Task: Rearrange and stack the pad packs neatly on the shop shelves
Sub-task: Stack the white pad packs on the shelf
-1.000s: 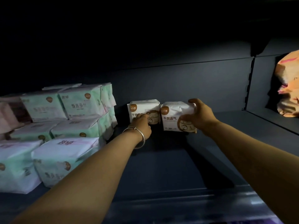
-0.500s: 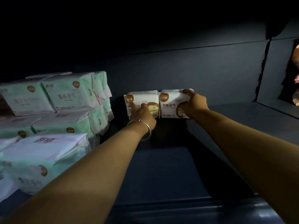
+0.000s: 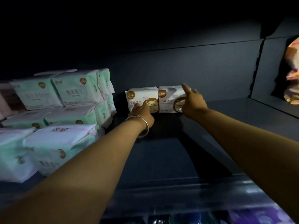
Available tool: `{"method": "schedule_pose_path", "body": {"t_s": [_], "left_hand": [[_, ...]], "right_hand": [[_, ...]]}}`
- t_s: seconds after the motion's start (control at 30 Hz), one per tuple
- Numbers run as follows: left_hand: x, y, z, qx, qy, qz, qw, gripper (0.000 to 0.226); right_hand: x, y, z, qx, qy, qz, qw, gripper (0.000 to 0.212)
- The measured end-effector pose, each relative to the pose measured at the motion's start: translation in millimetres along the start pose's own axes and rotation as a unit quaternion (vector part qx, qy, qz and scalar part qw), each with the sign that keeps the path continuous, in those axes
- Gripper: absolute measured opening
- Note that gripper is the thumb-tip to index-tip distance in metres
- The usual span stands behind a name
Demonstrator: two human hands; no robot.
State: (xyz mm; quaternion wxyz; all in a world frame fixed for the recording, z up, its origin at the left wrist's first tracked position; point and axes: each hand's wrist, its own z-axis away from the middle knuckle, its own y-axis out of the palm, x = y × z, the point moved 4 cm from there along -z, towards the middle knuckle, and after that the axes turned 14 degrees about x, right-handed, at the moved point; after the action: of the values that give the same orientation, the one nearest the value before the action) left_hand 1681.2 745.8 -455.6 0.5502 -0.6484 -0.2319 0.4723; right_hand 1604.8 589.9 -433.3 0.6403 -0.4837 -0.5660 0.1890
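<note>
Two small white packs stand upright side by side, touching, at the back of the dark shelf [image 3: 161,156] against its rear wall. The left pack [image 3: 142,97] has a brown round logo in its upper left corner, dark Chinese characters across the middle and a brown cartoon cat face at the lower right. The right pack [image 3: 169,98] carries the same logo and characters, with a brown round picture partly hidden by the hand. The left hand [image 3: 141,113], with a silver bangle [image 3: 143,126] on its wrist, touches the lower front of the left pack with extended fingers, not grasping it. The right hand [image 3: 192,101] lies against the right pack's right side with thumb raised and fingers extended, relaxed rather than clenched. Well to the left sits a stack of larger mint-green packs [image 3: 71,101], two layers deep with more lying in front. At the far right, past a divider, orange packs [image 3: 292,70] show, blurred.
</note>
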Motion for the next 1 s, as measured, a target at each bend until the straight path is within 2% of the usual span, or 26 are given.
{"method": "schedule_pose_path", "body": {"t_s": [0.1,0.17,0.33,0.43,0.53,0.63,0.7,0.77,0.9,1.0], "left_hand": [[-8,-6,29,0.006,0.023,-0.031,0.999,0.041],[-13,-8,55,0.003,0.032,-0.058,0.998,0.036],[-17,-6,134,-0.022,0.079,-0.091,0.992,0.033],[-15,3,191,-0.066,0.117,-0.085,0.987,0.03],[-12,23,252,-0.124,0.161,-0.068,0.977,0.03],[-1,63,304,-0.14,0.168,-0.041,0.975,0.031],[13,102,328,-0.104,0.146,-0.041,0.983,0.032],[31,146,344,-0.032,0.118,-0.058,0.991,0.035],[65,227,360,0.127,0.092,-0.138,0.978,0.054],[88,271,355,0.197,0.063,-0.17,0.964,0.071]], "right_hand": [[10,1,32,0.026,-0.019,0.068,0.997,0.048],[14,0,59,0.039,-0.006,0.077,0.996,0.04],[26,0,144,0.041,-0.04,0.157,0.986,0.039],[29,3,203,0.023,-0.077,0.193,0.978,0.037],[26,19,260,-0.01,-0.132,0.209,0.969,0.038],[13,52,311,-0.014,-0.172,0.201,0.964,0.045],[-2,81,338,-0.006,-0.168,0.202,0.965,0.038],[-17,111,358,0.021,-0.166,0.202,0.965,0.031],[-58,172,382,0.156,-0.122,0.256,0.946,0.036],[-86,212,387,0.247,-0.094,0.292,0.919,0.044]]}}
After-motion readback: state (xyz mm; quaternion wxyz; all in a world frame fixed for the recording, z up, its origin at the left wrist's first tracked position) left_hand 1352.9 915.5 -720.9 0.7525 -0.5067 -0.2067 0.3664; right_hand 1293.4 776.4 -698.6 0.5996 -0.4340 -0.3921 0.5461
